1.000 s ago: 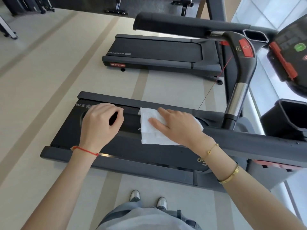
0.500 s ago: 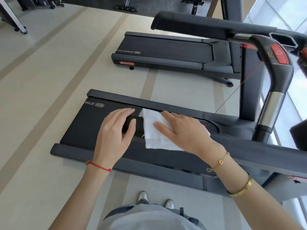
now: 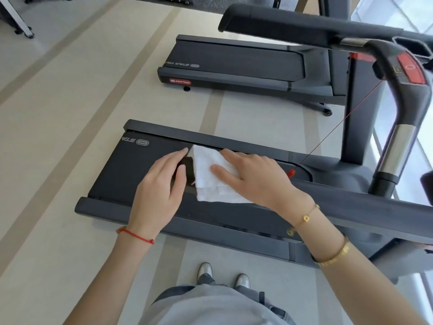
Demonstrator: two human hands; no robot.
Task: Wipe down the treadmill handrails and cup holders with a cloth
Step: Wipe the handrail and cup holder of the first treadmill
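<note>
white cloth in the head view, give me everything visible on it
The white cloth looks like soft terry towelling, folded into a rough rectangle with layered edges showing at its lower side. It lies flat on the near dark handrail, draped over the rail's end. The right hand rests on its right half, fingers straight, covering that part. The left hand sits just beside its left edge, fingertips near the top corner; contact there cannot be told. No stains visible.

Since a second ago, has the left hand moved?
Yes. The left hand uncurled from the handrail end, and its fingers stretched along the handrail toward the cloth.
</note>
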